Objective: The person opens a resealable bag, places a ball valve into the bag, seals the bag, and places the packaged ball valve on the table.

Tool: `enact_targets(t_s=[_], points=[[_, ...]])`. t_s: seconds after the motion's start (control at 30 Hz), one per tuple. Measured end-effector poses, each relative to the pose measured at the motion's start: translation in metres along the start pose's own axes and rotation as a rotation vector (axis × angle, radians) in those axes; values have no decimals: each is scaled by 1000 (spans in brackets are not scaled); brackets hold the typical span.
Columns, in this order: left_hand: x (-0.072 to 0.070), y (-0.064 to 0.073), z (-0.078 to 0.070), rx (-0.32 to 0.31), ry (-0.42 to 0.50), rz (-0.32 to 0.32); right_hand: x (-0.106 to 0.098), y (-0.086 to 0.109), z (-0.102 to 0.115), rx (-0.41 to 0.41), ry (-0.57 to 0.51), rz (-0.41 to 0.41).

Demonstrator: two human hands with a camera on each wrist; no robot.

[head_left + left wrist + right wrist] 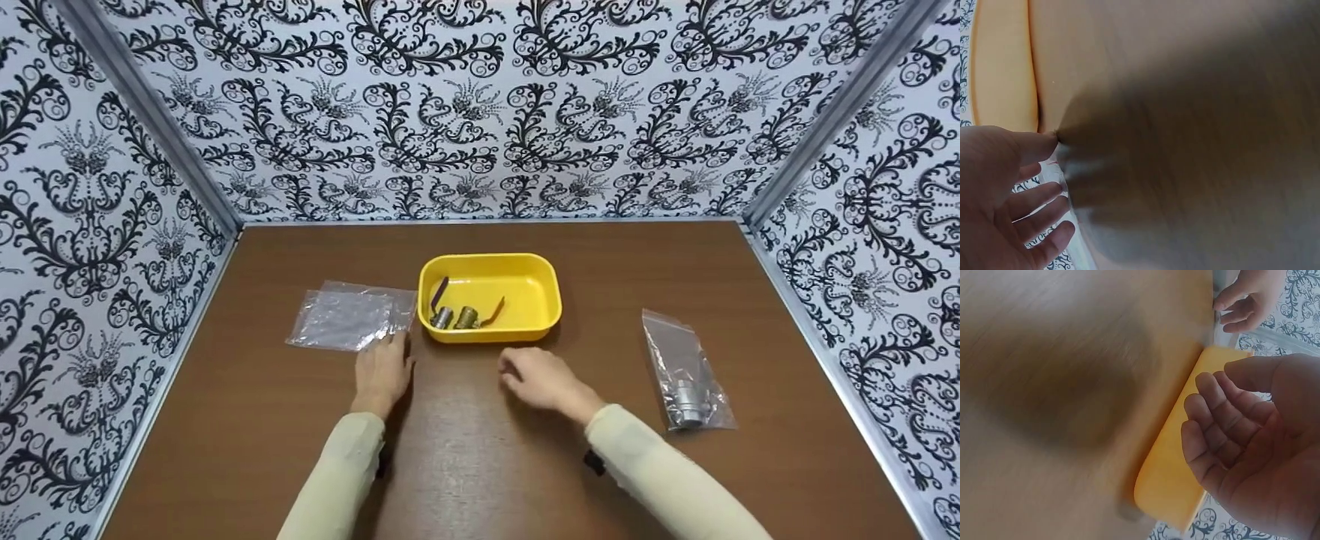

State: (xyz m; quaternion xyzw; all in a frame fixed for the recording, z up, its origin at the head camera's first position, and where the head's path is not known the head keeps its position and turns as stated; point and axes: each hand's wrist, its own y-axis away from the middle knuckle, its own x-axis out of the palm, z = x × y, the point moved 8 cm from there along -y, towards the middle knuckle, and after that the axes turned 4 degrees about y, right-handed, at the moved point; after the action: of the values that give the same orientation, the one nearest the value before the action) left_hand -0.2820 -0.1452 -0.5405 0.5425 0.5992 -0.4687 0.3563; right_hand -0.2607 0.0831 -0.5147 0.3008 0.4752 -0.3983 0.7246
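Observation:
My left hand (pixel 383 373) rests at the near edge of some flat clear plastic bags (pixel 341 319), left of a yellow tray (pixel 491 336). In the left wrist view its fingers (pixel 1041 216) are spread and slightly bent, and I see nothing gripped. Just in front of the tray, my right hand (pixel 544 379) hovers with loosely curled fingers (pixel 1202 410) and a bare palm. Inside the tray, at its near left, lie a silvery valve (pixel 443 317) with a dark lever and a brassy valve (pixel 466 318) with an orange-red lever.
A clear bag (pixel 670 341) holding a grey metal fitting (pixel 688 405) lies on the right side of the brown table (pixel 465 465). Patterned walls (pixel 480 112) enclose the table at the back and both sides.

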Motion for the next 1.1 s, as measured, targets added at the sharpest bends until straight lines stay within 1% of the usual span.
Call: enact_targets(t_s=[0.2, 0.43, 0.47, 0.57, 0.7, 0.77, 0.83, 0.93, 1.0, 1.1], points=[[-1, 3, 4, 20, 2, -23, 11, -2, 10, -34, -11, 22], [3, -1, 6, -3, -29, 19, 10, -5, 10, -25, -45, 5], [2, -1, 7, -2, -30, 14, 10, -5, 11, -26, -49, 1], [-5, 2, 8, 8, -27, -59, 10, -6, 13, -39, -49, -8], [-22, 6, 14, 36, 6, -211, 11, -7, 15, -52, -42, -20], [-31, 6, 17, 50, 31, -264, 12, -8, 16, -57, -46, -23], [-41, 7, 19, 73, 65, -323, 11, -8, 16, -64, -56, -25], [-54, 9, 20, 113, 134, -400, 10, -8, 17, -80, -98, -28], [-62, 11, 20, 136, 183, -442, 9, -9, 19, -88, -127, -31], [-73, 13, 21, 172, 263, -487, 7, -10, 21, -96, -161, -38]])
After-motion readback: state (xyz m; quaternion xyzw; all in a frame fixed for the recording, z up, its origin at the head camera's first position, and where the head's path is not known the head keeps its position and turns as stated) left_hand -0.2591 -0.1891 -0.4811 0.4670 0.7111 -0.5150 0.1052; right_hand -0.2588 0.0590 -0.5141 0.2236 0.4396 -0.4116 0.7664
